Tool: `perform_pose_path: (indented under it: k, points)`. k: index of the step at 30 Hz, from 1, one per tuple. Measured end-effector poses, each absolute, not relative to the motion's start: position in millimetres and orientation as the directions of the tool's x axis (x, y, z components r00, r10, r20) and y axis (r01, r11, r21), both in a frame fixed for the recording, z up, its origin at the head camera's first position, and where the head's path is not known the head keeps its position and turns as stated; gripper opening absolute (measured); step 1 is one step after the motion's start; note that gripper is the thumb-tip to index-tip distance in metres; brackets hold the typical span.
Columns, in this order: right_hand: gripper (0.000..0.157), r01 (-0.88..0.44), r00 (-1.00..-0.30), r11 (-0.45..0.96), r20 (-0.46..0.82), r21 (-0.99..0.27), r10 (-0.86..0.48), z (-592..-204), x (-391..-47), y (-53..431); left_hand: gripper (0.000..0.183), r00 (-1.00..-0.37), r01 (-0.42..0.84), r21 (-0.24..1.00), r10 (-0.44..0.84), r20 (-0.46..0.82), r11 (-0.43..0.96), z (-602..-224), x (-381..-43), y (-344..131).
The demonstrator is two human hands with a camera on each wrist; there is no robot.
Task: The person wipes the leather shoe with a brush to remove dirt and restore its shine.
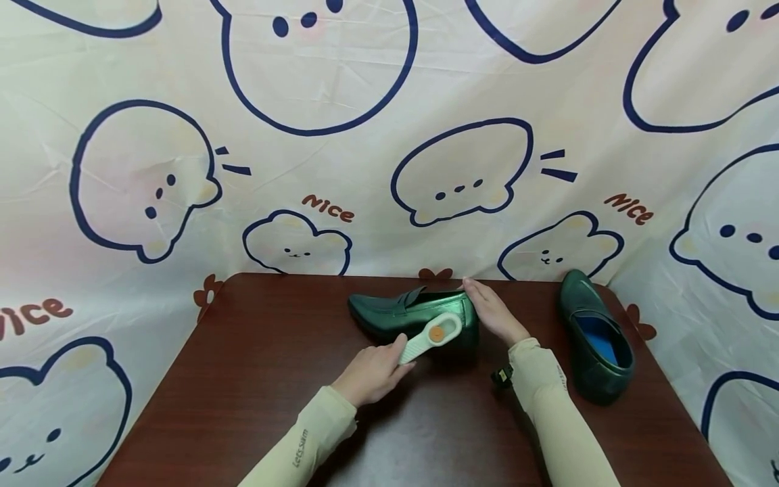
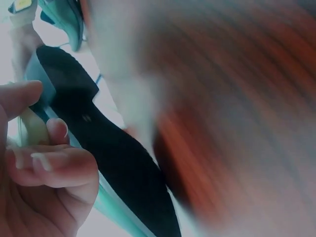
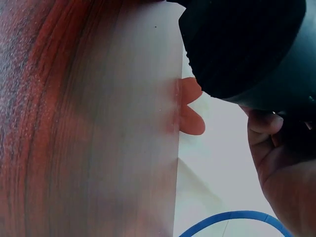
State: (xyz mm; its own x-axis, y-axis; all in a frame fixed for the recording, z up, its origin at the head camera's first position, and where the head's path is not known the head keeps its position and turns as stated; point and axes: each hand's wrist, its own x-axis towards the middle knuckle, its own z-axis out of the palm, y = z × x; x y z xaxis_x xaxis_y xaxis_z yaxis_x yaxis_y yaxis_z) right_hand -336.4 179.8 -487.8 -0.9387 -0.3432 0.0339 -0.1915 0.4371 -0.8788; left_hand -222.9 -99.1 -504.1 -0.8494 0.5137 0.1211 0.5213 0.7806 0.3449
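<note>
My left hand (image 1: pixel 374 370) grips the handle of a pale green brush (image 1: pixel 420 343) with an orange round spot on its oval head. That head lies against the near side of a shiny green loafer (image 1: pixel 389 314), near the heel; its working face is hidden. My right hand (image 1: pixel 494 312) holds the loafer at the heel end, partly hidden behind it in the right wrist view. The loafer's toe points left, and its black sole (image 2: pixel 118 148), raised off the table, shows in the left wrist view.
A second green loafer (image 1: pixel 593 345) with a blue insole stands at the right on the brown wooden table (image 1: pixel 255 379). A pale cloth (image 1: pixel 365 169) printed with cartoon outlines hangs behind the table and at its sides.
</note>
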Motion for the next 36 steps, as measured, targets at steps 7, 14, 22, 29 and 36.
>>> perform_pose_path:
  k: [7,14,22,29,36]
  points:
    - [0.062,-0.209,-0.939,0.413,0.064,-0.886,-0.339,-494.4,-341.7,183.6,0.036,-0.896,0.436,0.371,0.436,0.088,0.820,-514.5,-217.9,-132.0]
    - [0.065,-0.185,-0.946,0.434,0.040,-0.882,-0.322,-493.9,-338.7,188.1,0.031,-0.917,0.380,0.418,0.395,0.053,0.825,-522.0,-212.9,-154.3]
    - [0.064,-0.180,-0.945,0.422,0.037,-0.888,-0.325,-496.2,-336.3,185.7,0.033,-0.889,0.455,0.451,0.419,0.185,0.768,-510.8,-212.2,-138.1]
    - [0.063,-0.209,-0.944,0.439,0.063,-0.874,-0.324,-496.9,-341.3,183.6,0.047,-0.866,0.499,0.443,0.445,0.228,0.745,-495.7,-228.5,-105.0]
    - [0.061,-0.219,-0.943,0.440,0.073,-0.871,-0.324,-497.5,-343.4,182.3,0.049,-0.857,0.515,0.393,0.462,0.228,0.762,-501.9,-237.7,-85.7]
